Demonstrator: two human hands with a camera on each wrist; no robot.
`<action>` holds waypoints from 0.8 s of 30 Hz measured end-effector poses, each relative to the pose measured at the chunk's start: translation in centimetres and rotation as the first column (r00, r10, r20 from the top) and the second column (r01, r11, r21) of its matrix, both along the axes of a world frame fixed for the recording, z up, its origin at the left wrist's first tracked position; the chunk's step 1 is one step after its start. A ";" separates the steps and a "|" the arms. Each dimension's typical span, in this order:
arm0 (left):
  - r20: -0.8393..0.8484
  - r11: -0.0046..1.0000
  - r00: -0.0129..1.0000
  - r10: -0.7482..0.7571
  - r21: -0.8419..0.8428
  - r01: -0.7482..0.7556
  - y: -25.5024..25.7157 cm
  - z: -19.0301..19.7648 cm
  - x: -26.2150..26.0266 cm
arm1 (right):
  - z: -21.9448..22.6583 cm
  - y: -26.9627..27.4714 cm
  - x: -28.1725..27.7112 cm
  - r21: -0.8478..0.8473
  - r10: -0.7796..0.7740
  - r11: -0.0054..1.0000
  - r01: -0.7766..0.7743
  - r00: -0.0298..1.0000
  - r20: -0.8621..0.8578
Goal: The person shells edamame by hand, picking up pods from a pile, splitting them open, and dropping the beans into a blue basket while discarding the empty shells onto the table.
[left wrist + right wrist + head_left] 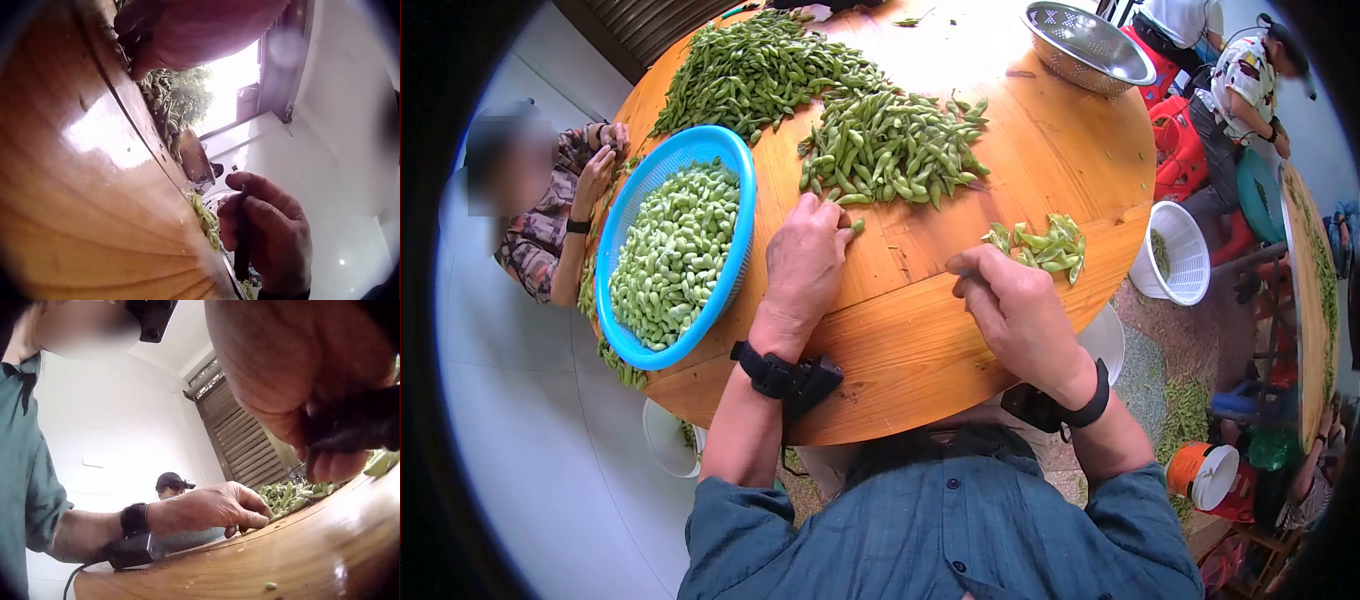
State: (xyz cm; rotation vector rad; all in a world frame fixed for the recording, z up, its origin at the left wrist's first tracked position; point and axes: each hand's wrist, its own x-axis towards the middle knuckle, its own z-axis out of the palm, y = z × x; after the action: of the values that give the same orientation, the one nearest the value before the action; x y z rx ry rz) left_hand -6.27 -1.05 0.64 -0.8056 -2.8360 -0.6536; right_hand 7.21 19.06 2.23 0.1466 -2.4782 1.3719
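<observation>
My left hand is low over the round wooden table, at the near edge of a heap of green bean pods. Its thumb and fingers pinch a bean pod. To the right, my right hand hovers over the table with curled fingers. In the left wrist view it holds a dark, narrow thing against the palm; I cannot tell its kind. Just beyond that hand lies a small pile of opened pods. Left of my left hand, a blue-rimmed basket holds shelled beans.
A larger pod heap covers the far left of the table. A metal colander stands at the far right edge. A white basket is beyond the right edge. Another person sits at the left; others sit at the right.
</observation>
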 end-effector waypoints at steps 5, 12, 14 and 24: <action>0.111 0.966 0.992 -0.063 0.257 0.033 0.7 1.5 2.3 | 0.0 -0.8 -0.4 -0.226 0.078 0.973 -0.048 0.989 0.123; 0.710 0.667 0.579 -0.400 0.659 -0.348 2.8 1.4 5.9 | 0.0 -0.6 -0.7 -0.423 0.055 0.902 0.092 0.945 0.322; 0.717 0.660 0.564 -0.409 0.660 -0.360 2.9 1.0 6.0 | -0.8 -0.4 -0.8 -0.384 0.021 0.919 0.092 0.960 0.280; 0.636 0.753 0.706 -0.312 0.619 -0.224 2.7 0.7 6.3 | -1.1 -0.4 -0.9 0.003 -0.040 0.999 0.039 0.996 0.085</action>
State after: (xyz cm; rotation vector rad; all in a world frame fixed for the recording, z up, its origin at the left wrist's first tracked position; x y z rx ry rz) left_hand 0.08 1.67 1.34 -0.5424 -2.7230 -2.2645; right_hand 6.35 18.68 1.15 0.0404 -2.5365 1.3874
